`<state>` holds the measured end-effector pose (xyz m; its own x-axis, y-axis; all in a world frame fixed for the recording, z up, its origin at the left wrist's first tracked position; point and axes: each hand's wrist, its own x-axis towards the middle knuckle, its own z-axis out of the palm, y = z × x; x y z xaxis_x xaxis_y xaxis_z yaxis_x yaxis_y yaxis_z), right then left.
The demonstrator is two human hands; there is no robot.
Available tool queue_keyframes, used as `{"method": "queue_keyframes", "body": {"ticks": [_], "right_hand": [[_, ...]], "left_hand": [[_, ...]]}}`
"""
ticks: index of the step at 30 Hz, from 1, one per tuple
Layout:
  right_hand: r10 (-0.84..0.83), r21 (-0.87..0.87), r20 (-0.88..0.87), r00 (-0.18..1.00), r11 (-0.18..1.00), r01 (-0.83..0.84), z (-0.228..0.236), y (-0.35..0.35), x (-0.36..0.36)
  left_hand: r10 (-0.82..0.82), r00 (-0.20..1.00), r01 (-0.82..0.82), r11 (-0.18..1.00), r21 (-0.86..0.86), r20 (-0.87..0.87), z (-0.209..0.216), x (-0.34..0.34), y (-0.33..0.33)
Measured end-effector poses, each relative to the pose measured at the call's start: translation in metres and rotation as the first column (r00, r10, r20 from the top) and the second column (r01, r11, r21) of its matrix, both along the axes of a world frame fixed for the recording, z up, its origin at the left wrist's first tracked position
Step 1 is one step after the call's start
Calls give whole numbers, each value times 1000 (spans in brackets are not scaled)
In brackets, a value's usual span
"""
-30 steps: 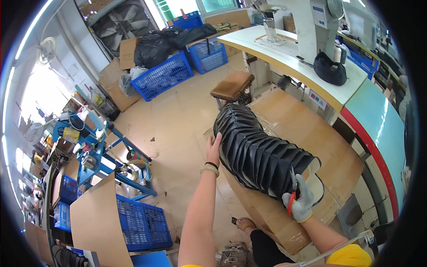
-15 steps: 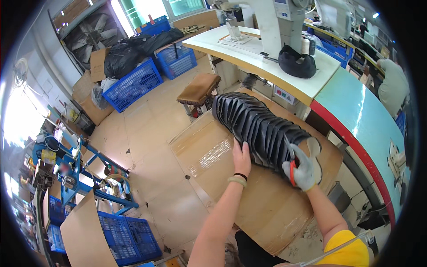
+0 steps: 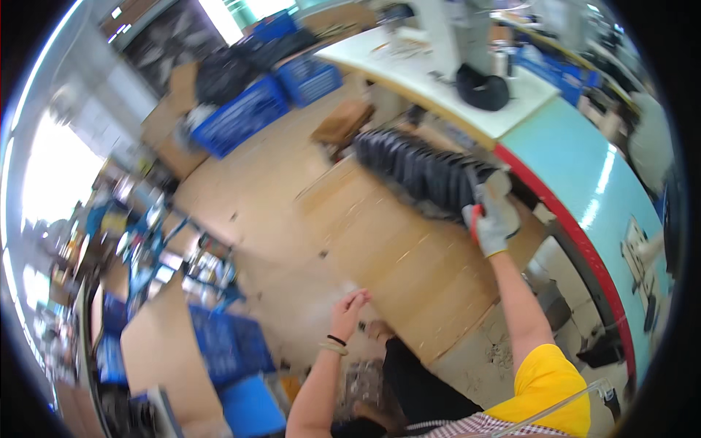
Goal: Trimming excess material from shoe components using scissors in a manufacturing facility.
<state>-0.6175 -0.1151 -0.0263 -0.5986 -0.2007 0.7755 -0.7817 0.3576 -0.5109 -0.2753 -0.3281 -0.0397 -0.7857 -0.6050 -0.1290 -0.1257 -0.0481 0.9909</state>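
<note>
A row of black, overlapping, leather-like pieces lies along the far side of a cardboard-covered surface. At its right end, paler pieces show. My right hand, in a light grey glove, is closed round red-handled scissors; their blades point away from me at that end of the row. Whether the blades touch the pieces is blurred. My bare left hand, with a dark band and a pale bangle at the wrist, is away from the row, left of the cardboard's near edge. Its fingers are pressed together; anything in them is hidden.
Beyond the row stands a white sewing-machine table with a black item on it. A turquoise tabletop with a red edge curves along the right. A brown stool, blue crates and a blue frame stand to the left.
My left hand has let go of the black row and drawn back toward my body, its fingers now closed. My right hand keeps the scissors at the row's right end. The view has shifted and blurred.
</note>
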Motion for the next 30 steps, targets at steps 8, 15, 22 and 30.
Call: {"method": "queue_keyframes", "body": {"ticks": [8, 15, 22, 30], "right_hand": [[108, -48, -9, 994, 993, -108, -33, 90, 1], [720, 99, 264, 642, 642, -760, 17, 41, 278], [780, 392, 582, 228, -24, -920, 81, 14, 447], [658, 658, 513, 551, 110, -745, 98, 44, 442]], "left_hand": [[956, 285, -927, 295, -232, 76, 63, 423, 106], [744, -326, -668, 256, -699, 584, 39, 597, 381], [528, -164, -785, 441, -434, 833, -25, 638, 480], [737, -664, -160, -307, -938, -129, 61, 717, 441]]}}
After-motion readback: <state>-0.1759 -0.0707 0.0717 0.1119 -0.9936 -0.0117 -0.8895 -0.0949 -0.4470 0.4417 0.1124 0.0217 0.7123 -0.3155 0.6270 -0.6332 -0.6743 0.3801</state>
